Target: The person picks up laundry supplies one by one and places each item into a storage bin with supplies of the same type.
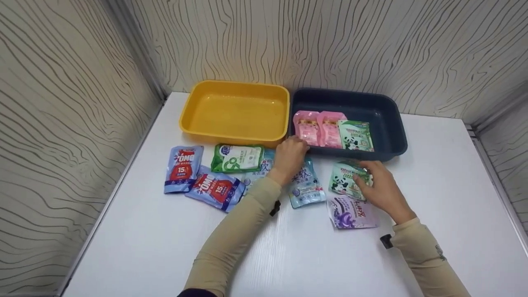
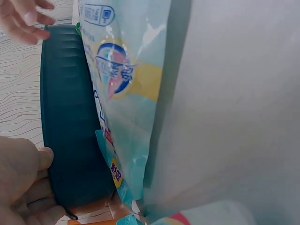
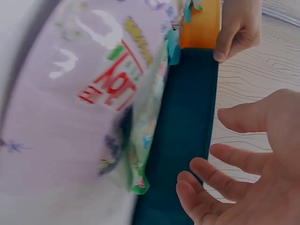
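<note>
At the near left corner of the dark blue tray [image 1: 387,123], my left hand [image 1: 291,156] pinches the rim, thumb outside and fingers curled over the edge. My right hand [image 1: 381,189] hovers at a green panda pouch [image 1: 341,181] on the table, just in front of that tray. Its fingers are spread and relaxed in the right wrist view, with the pouch apart from them. Nearer me, a purple pouch [image 1: 350,216] lies against the green one. Inside the tray, two pink pouches [image 1: 307,128] and another green panda pouch [image 1: 357,134] lie side by side.
Left of the dark tray stands a yellow tray [image 1: 235,136]. Two teal pouches [image 1: 307,192] lie by my left forearm, which partly covers one. Farther left are a green-and-white pouch [image 1: 239,158] and two blue OMO pouches [image 1: 181,169]. Patterned walls [image 1: 255,41] enclose the table.
</note>
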Tool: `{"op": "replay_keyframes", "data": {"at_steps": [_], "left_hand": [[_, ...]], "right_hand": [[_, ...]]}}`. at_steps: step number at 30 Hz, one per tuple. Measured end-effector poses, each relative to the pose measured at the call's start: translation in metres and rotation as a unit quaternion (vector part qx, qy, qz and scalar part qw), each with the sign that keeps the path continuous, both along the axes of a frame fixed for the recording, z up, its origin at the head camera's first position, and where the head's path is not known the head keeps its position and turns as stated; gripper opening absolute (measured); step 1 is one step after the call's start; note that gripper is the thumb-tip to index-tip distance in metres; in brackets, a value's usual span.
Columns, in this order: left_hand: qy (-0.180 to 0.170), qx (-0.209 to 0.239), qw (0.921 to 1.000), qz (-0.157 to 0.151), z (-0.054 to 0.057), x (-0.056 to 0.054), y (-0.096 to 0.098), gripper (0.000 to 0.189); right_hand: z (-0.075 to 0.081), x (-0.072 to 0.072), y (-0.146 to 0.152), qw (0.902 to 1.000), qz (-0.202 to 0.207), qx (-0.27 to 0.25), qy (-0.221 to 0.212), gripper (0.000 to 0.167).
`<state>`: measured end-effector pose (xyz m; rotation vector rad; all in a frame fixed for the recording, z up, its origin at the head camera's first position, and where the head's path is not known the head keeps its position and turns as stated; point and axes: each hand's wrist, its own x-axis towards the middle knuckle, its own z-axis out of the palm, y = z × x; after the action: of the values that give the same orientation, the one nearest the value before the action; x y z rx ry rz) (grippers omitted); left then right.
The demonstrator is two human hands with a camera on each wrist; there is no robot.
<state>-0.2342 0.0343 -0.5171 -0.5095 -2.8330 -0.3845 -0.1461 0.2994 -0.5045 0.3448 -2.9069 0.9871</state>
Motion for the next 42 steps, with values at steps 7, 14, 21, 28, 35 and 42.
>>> {"op": "replay_keyframes", "data": {"at_steps": [7, 14, 21, 28, 35, 42], "left_hand": [[-0.005, 0.008, 1.0000, -0.003, -0.002, 0.000, 0.000, 0.025], [-0.007, 0.018, 0.9998, -0.002, -0.001, -0.001, 0.000, 0.025], [-0.010, 0.016, 0.9998, -0.003, 0.000, 0.000, 0.000, 0.026], [-0.006, 0.016, 0.9999, -0.002, -0.001, -0.001, 0.000, 0.026], [-0.003, 0.015, 0.9999, -0.001, 0.000, 0.000, 0.000, 0.025], [-0.008, 0.016, 0.9998, 0.000, 0.001, 0.000, 0.000, 0.025]], "right_hand": [[-0.015, 0.009, 0.004, 0.9984, -0.033, 0.002, -0.045, 0.059], [-0.023, 0.010, 0.002, 0.9897, -0.075, 0.014, -0.121, 0.091], [-0.028, 0.007, 0.000, 0.9826, -0.102, 0.020, -0.154, 0.111], [-0.031, 0.001, -0.001, 0.9767, -0.121, 0.009, -0.177, 0.124], [-0.034, -0.004, 0.003, 0.9750, -0.119, -0.007, -0.187, 0.118], [-0.031, -0.005, 0.007, 0.9669, -0.122, -0.023, -0.223, 0.117]]}}
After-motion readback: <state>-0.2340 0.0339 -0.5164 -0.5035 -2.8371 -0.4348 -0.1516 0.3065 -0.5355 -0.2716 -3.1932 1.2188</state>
